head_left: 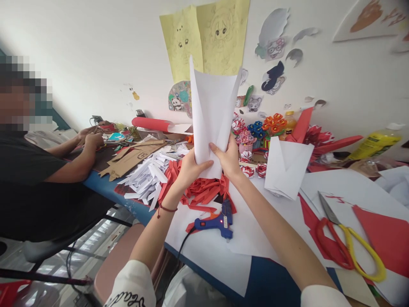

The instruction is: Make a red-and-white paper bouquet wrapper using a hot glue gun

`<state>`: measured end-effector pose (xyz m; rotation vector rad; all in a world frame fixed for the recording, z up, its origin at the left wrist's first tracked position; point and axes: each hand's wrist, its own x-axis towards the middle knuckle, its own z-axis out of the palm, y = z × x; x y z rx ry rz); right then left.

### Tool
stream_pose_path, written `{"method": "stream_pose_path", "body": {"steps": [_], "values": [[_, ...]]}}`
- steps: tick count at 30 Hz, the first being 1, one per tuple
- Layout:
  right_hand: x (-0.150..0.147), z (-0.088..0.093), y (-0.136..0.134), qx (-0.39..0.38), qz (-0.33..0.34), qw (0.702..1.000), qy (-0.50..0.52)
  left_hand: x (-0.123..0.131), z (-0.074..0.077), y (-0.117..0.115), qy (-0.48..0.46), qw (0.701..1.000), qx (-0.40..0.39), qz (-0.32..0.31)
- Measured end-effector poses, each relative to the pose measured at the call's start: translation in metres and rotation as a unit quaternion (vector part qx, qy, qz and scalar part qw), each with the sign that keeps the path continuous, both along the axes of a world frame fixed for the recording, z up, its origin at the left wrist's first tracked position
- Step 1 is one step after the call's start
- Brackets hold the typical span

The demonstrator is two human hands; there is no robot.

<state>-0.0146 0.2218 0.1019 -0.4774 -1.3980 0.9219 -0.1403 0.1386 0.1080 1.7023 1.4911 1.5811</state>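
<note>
A large sheet of white paper (214, 108), its sides curled inward, stands upright in front of me above the table. My left hand (193, 167) grips its lower left side, thumb across the front. On the lower right, my right hand (229, 157) holds the same sheet, its thumb also pressed on the front. The fingers behind the paper are hidden. Below my hands lie red paper strips (207, 189) and a blue hot glue gun (220, 222) with a small light showing. Left of them is a heap of white paper strips (150, 172).
Scissors with red and yellow handles (348, 243) lie at the right near red paper (383, 236). A folded white paper piece (287, 168) stands behind. Paper flowers (247, 138) line the wall. At left, another person (47, 170) works beside cardboard (137, 155).
</note>
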Motion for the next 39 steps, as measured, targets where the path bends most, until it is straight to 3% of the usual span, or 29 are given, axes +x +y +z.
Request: {"method": "stream_pose_path", "body": {"steps": [5, 8, 13, 17, 21, 27, 39], "values": [[0.001, 0.002, 0.001, -0.011, 0.057, 0.998, -0.012, -0.002, -0.004, 0.001, -0.009, 1.000, -0.010, 0.028], [0.011, 0.008, 0.003, -0.019, 0.147, 0.988, -0.049, -0.007, -0.004, 0.001, -0.017, 0.999, -0.005, 0.038], [0.036, 0.017, 0.009, -0.079, 0.312, 0.925, -0.203, -0.014, -0.003, 0.003, -0.041, 0.998, 0.000, 0.053], [0.036, 0.010, 0.015, -0.116, 0.282, 0.910, -0.282, -0.013, -0.005, 0.005, -0.060, 0.996, -0.008, 0.059], [0.025, 0.000, 0.019, -0.128, 0.236, 0.926, -0.267, -0.011, -0.008, 0.006, -0.061, 0.995, -0.015, 0.075], [0.022, -0.001, 0.015, -0.150, 0.251, 0.924, -0.246, -0.013, -0.007, 0.006, -0.052, 0.995, -0.024, 0.087], [0.028, 0.001, 0.014, -0.173, 0.293, 0.906, -0.251, -0.026, 0.023, -0.007, -0.155, 0.988, -0.024, -0.012]]}}
